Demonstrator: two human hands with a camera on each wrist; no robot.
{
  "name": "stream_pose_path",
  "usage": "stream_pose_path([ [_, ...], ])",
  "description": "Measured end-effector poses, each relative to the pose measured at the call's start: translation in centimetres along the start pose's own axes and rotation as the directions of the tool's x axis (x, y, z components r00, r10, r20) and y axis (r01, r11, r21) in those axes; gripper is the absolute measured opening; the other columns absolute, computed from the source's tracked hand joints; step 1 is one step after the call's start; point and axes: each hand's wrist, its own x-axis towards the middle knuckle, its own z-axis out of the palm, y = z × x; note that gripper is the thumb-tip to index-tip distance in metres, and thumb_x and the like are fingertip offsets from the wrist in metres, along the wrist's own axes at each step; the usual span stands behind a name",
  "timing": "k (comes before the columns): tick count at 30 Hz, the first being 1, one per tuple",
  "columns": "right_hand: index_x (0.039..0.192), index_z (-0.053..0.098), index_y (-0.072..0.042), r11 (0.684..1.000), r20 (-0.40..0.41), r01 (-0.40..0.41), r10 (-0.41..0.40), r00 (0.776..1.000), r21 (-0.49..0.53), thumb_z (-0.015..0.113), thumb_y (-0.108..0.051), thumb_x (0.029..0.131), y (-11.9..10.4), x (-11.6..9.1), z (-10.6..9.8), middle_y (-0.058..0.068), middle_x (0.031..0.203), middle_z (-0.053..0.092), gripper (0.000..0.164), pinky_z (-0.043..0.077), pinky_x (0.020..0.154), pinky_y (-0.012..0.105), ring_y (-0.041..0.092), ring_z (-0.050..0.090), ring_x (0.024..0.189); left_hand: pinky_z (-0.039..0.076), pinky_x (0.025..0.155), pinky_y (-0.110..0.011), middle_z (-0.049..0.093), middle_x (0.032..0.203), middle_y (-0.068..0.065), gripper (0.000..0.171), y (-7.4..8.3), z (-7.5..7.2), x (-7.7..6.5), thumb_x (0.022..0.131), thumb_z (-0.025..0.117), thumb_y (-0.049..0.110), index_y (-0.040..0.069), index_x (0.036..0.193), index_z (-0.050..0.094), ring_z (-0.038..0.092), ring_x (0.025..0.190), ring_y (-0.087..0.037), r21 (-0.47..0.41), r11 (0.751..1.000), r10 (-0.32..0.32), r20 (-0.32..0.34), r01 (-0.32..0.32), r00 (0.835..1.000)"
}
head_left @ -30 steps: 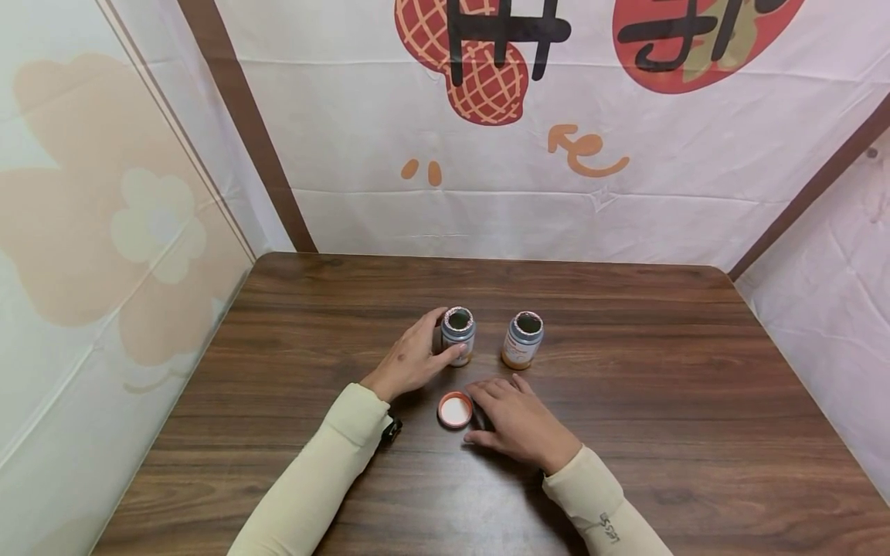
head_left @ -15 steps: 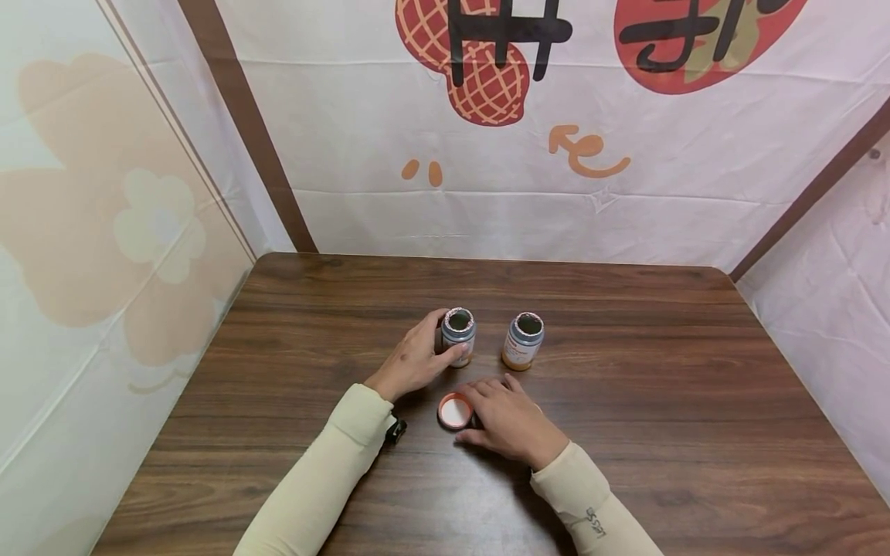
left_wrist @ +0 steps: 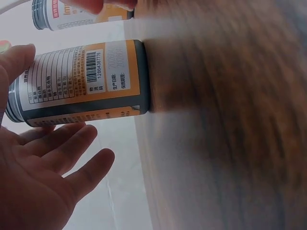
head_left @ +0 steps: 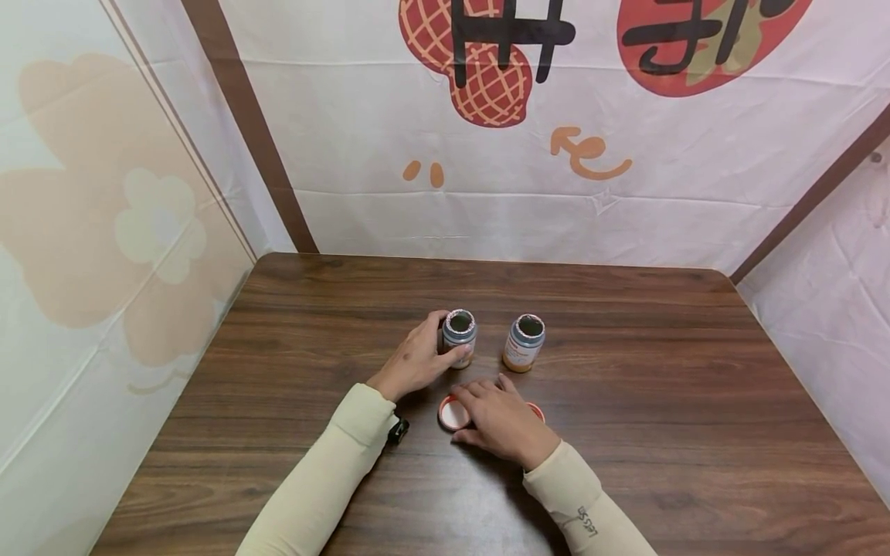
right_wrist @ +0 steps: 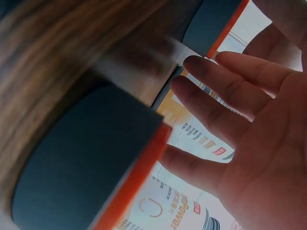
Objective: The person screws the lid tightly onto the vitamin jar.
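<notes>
Gripping left jar [head_left: 460,335] upright on table [head_left: 647,355] with left hand [head_left: 416,364] | reaching loosely, digits apart, over edge of left lid [head_left: 453,415] with right hand [head_left: 502,422]

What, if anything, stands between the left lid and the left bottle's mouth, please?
Only the hands: fingers of the right hand overlap the left lid, and the thumb of the left hand crosses the near side of the left bottle, below its open mouth. Nothing else shows.
</notes>
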Motion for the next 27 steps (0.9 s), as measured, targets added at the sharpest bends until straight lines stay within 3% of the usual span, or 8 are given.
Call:
stream_pose_path([
  [10, 0.132, 0.062, -0.007, 0.998, 0.017, -0.001, 0.002, 1.000, -0.070, 0.078, -0.044, 0.085, -0.65, 0.26, 0.13, 0.006, 0.122, 0.066, 0.061, 0.040, 0.100, 0.060, 0.025, 0.061, 0.115, 0.044, 0.100, -0.047, 0.059, 0.130, -0.017, 0.061, 0.22, 0.09, 0.07, 0.094, 0.073, 0.028, 0.004, 0.140, 0.041, 0.057, 0.120, -0.028, -0.036, 0.999, -0.004, 0.019, 0.004, 1.000],
  [27, 0.125, 0.064, -0.009, 0.995, -0.009, 0.026, -0.027, 1.000, -0.100, 0.079, -0.041, 0.084, -0.64, 0.30, 0.24, 0.003, 0.113, 0.066, 0.054, 0.043, 0.096, 0.056, 0.023, 0.064, 0.106, 0.041, 0.103, -0.047, 0.057, 0.131, -0.021, 0.061, 0.40, 0.34, 0.22, 0.095, 0.072, 0.023, 0.002, 0.140, 0.036, 0.054, 0.123, -0.030, -0.098, 0.995, -0.029, 0.033, 0.032, 0.999],
])
